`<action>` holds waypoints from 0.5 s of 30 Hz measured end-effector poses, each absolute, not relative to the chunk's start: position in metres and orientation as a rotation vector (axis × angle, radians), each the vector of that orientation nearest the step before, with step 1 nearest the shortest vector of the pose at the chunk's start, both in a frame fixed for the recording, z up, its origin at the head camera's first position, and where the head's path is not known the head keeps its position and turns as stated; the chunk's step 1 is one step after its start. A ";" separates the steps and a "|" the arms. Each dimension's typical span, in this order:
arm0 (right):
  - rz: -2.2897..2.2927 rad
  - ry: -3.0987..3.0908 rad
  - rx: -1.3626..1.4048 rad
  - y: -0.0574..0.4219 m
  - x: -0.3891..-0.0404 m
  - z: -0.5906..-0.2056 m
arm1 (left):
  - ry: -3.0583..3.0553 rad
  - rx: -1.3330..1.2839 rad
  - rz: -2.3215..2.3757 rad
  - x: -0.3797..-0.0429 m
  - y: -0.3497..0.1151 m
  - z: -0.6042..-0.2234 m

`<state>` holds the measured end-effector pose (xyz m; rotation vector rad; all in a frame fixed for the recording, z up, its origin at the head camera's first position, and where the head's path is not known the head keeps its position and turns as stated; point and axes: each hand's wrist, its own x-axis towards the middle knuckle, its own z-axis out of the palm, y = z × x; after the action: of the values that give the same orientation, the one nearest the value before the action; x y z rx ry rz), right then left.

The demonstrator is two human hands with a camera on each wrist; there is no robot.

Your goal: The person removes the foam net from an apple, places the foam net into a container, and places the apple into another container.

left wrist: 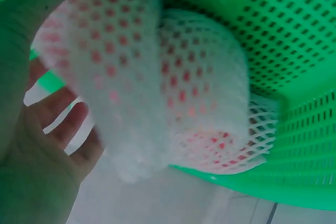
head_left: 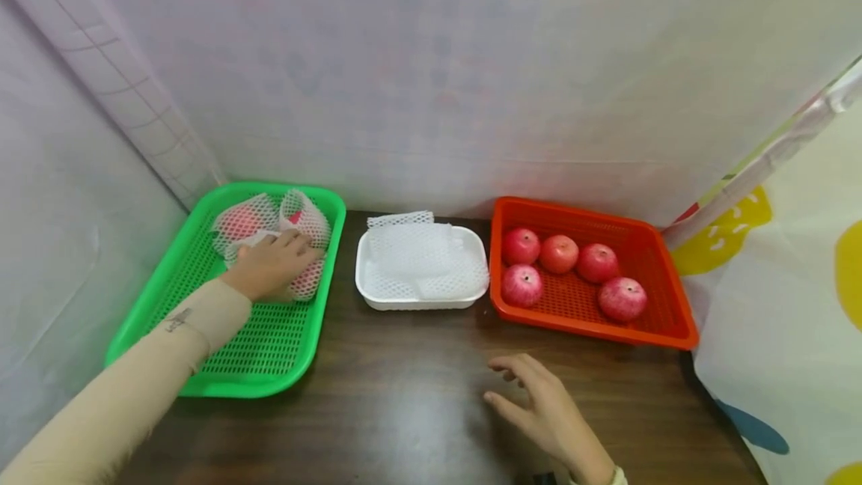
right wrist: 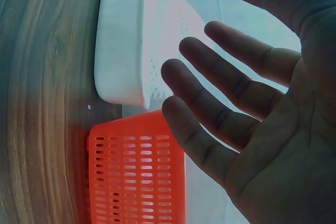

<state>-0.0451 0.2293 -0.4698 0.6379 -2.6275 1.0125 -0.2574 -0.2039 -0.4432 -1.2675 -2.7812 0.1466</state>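
My left hand (head_left: 274, 264) reaches into the green basket (head_left: 158, 294), over apples in white foam net sleeves. In the left wrist view, its fingers (left wrist: 69, 124) are spread and loosely bent beside a netted apple (left wrist: 113, 72), the thumb near its top. Another netted apple (left wrist: 202, 93) sits against it. More red shows through the mesh of a netted apple (head_left: 240, 223) at the back left of the basket. My right hand (head_left: 542, 406) hovers over the table's front right, fingers slightly bent, holding nothing. Its palm and spread fingers (right wrist: 220, 119) show in the right wrist view.
A white tray (head_left: 387, 301) with flat foam net sleeves (head_left: 412, 249) stands in the middle. To its right, a red basket (head_left: 592, 329) holds several bare apples (head_left: 622, 299). White cloth walls (head_left: 431, 88) enclose the back and sides of the wooden table (head_left: 377, 395).
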 end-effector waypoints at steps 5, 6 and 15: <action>1.014 -2.615 0.668 0.228 -0.046 -0.472 | -2.655 -1.288 0.216 -0.263 -0.207 -0.460; 1.019 -2.618 0.672 0.228 -0.046 -0.472 | -2.638 -1.287 0.220 -0.263 -0.208 -0.463; 1.026 -2.636 0.653 0.230 -0.048 -0.475 | -2.635 -1.228 0.158 -0.261 -0.209 -0.458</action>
<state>-0.0477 0.2305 -0.4747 0.6535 -2.6364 1.0263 -0.2608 -0.2090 -0.4576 -1.2280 -2.6345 0.1577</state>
